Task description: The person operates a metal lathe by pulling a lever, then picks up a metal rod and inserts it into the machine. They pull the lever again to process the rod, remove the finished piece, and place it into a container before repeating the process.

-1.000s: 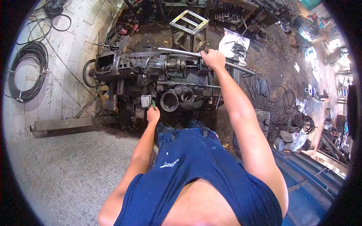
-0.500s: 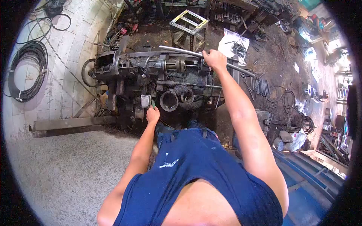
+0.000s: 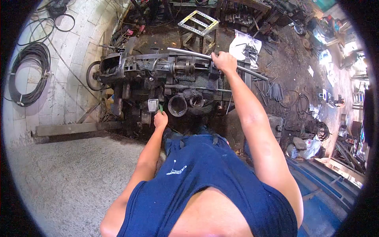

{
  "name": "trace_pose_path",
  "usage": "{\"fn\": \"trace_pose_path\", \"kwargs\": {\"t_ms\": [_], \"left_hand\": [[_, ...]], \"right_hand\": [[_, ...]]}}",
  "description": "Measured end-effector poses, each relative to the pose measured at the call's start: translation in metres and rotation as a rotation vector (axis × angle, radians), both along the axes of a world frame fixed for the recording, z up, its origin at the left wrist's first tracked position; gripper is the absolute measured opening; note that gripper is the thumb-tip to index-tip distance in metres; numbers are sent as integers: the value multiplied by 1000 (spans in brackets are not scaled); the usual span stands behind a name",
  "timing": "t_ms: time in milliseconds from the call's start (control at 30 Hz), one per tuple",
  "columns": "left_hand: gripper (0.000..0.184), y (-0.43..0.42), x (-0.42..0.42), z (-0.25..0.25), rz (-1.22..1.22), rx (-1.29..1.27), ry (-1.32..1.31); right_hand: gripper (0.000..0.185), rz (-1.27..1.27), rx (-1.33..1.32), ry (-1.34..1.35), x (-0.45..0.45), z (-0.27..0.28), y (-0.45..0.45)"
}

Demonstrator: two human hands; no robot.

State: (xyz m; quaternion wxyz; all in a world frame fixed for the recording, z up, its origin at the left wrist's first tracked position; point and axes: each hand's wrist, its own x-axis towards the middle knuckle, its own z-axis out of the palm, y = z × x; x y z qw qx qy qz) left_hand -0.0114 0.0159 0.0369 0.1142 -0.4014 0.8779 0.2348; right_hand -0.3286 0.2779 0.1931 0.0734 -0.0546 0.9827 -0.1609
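A dark, greasy machine stretches across the upper middle of the head view. My right hand is wrapped round a long metal bar that slants over the machine's right part. Lower down on the left, my left hand is closed on a green handle, beside a small pale box-like part on the machine's front. Two round, open-ended cylinders sit just right of my left hand, not touched by it.
A perforated metal stand is behind the machine. Thin rods and a white sheet with small parts lie on the floor at right. Coiled cable hangs at the left wall. Blue metal framing is at lower right.
Both hands keep their hold and stay almost in place. The round collar on the machine's shaft looks turned, and the bar has shifted very slightly.
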Motion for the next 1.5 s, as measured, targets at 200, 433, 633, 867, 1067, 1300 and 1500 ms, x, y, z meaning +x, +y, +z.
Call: {"fn": "trace_pose_path", "kwargs": {"t_ms": [200, 433, 633, 867, 1067, 1300, 1500], "left_hand": [[35, 2, 0, 6, 18, -6, 1], [36, 3, -2, 6, 27, 29, -31], [35, 3, 0, 5, 49, 12, -10], [34, 2, -1, 3, 9, 22, -32], [34, 2, -1, 7, 24, 33, -32], [36, 1, 0, 3, 22, 31, -29], [37, 2, 2, 2, -4, -6, -35]], "right_hand": [[58, 1, 17, 7, -3, -1, 7], [57, -8, 26, 0, 1, 3, 0], [55, -34, 0, 12, 1, 1, 9], [56, -16, 9, -27, 2, 7, 3], [55, -19, 4, 17, -1, -3, 11], [56, 6, 29, -2, -2, 0, 8], [56, -12, 10, 0, 0, 1, 11]]}}
